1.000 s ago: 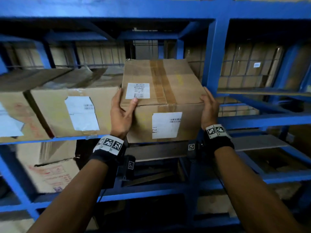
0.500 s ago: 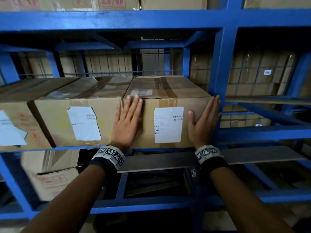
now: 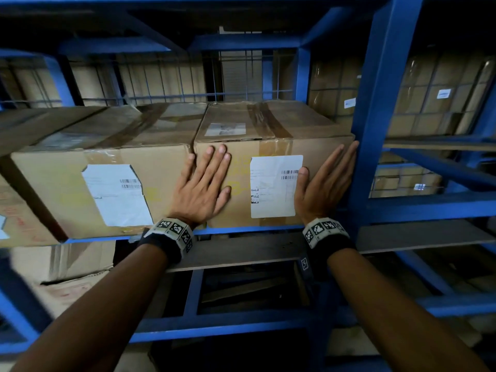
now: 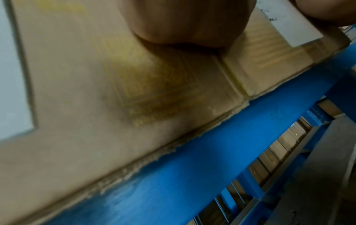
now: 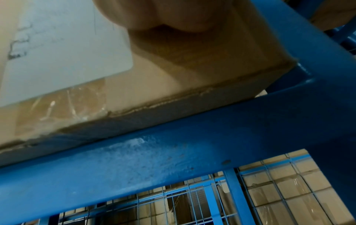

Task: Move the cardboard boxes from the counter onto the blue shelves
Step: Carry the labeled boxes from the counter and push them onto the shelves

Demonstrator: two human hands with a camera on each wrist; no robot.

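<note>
Two hands lie flat against the front face of the brown taped cardboard box with the white barcode label, and neither grips it. Left hand: fingers straight and spread, pressed to the cardboard at the box's left edge. Right hand: fingers straight and together, laid along the box's right edge, their tips just beside the blue steel upright post of the rack; the thumb rests at the rim of the label.

Position of the box: it stands on the blue metal shelf, upright and square, its bottom front edge roughly level with the shelf's front rail in both wrist views. To its left it touches, or very nearly touches, a second brown cardboard box with a torn white label; to its right it sits close to the post.

Progress, as judged: this box appears delivered and seated, with only a final nudge or release remaining. At least two more cartons stand left of it on the same shelf. The surface from which boxes are taken is not in view, so the number left to move cannot be told.

Beyond the box: wire mesh backs the shelf, with wrapped cartons behind it.
</note>
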